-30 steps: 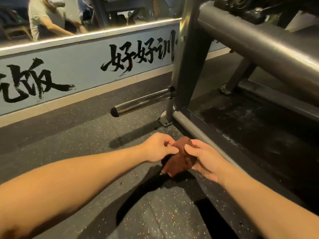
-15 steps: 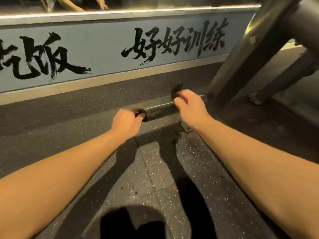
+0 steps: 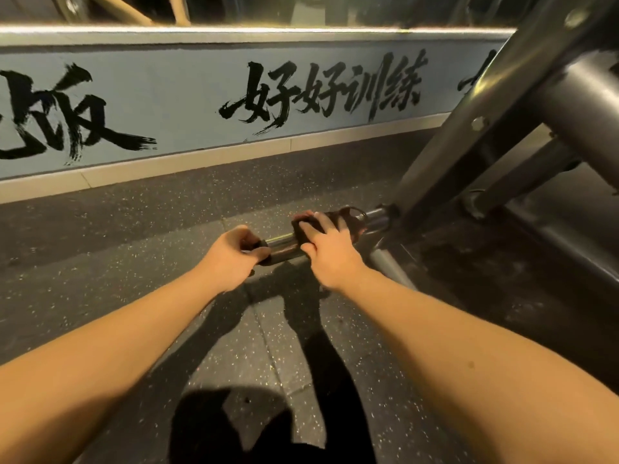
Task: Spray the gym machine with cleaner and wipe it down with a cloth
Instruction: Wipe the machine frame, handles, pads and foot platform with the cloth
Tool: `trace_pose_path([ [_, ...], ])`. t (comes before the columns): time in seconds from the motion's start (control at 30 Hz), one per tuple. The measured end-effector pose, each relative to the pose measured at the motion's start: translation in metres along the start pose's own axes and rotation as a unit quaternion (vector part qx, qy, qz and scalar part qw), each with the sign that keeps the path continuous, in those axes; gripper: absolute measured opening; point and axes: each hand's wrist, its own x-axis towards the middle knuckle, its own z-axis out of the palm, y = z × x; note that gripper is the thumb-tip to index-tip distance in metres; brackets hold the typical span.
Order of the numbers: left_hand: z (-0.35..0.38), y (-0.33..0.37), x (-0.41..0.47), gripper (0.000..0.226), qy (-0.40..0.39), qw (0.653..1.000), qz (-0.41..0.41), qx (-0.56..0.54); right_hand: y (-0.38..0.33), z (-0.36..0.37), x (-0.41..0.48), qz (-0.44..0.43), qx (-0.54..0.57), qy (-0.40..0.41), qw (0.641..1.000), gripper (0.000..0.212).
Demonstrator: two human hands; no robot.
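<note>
Head view: two hands, one cloth (image 3: 350, 216), one chrome bar (image 3: 281, 245), one gym machine (image 3: 462, 139). Left hand (image 3: 234, 257): fingers clenched round bar's free end. Right hand (image 3: 330, 251): fingers curled over cloth, grasping it against bar. Cloth dark brown, crumpled, draped on bar just beside machine's grey upright.

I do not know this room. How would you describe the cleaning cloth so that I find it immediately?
Find the slanted grey machine frame on the right, by the blue lettered wall. From its foot a chrome peg sticks out leftward, and the right hand grips the cloth around it. The cloth is the only soft, dark brown thing among bare metal.
</note>
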Motion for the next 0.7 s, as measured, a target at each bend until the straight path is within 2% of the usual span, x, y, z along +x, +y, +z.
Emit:
trace_pose_path([
  [0.1, 0.000, 0.001, 0.001, 0.015, 0.000, 1.000, -0.021, -0.009, 0.040, -0.026, 0.017, 0.010, -0.055, 0.000, 0.998, 0.047],
  [0.17, 0.003, 0.000, 0.001, 0.014, 0.008, 0.998, -0.038, -0.044, 0.055, -0.043, 0.029, 0.050, -0.090, -0.017, 0.995, 0.044],
  [0.27, 0.012, -0.003, -0.001, 0.015, 0.035, 0.995, -0.050, -0.077, 0.039, -0.040, 0.043, 0.077, -0.132, -0.029, 0.988, 0.039],
  [0.37, 0.025, -0.004, -0.003, 0.019, 0.077, 0.988, -0.069, -0.111, 0.003, 0.005, 0.032, 0.015, -0.045, 0.026, 0.999, 0.038],
  [0.47, 0.036, -0.006, -0.004, 0.021, 0.101, 0.975, -0.083, -0.179, -0.027, 0.032, 0.009, -0.023, 0.063, 0.096, 0.993, 0.038],
  [0.53, 0.038, -0.005, -0.006, 0.023, 0.110, 0.966, -0.093, -0.215, -0.023, 0.022, 0.005, -0.033, 0.100, 0.092, 0.990, 0.038],
  [0.63, 0.041, -0.004, -0.007, 0.025, 0.112, 0.952, -0.105, -0.264, 0.016, -0.008, 0.011, 0.001, 0.077, 0.085, 0.993, 0.037],
  [0.7, 0.044, -0.003, -0.009, 0.026, 0.108, 0.949, -0.103, -0.277, 0.052, -0.022, 0.018, 0.079, 0.094, 0.130, 0.984, 0.035],
])
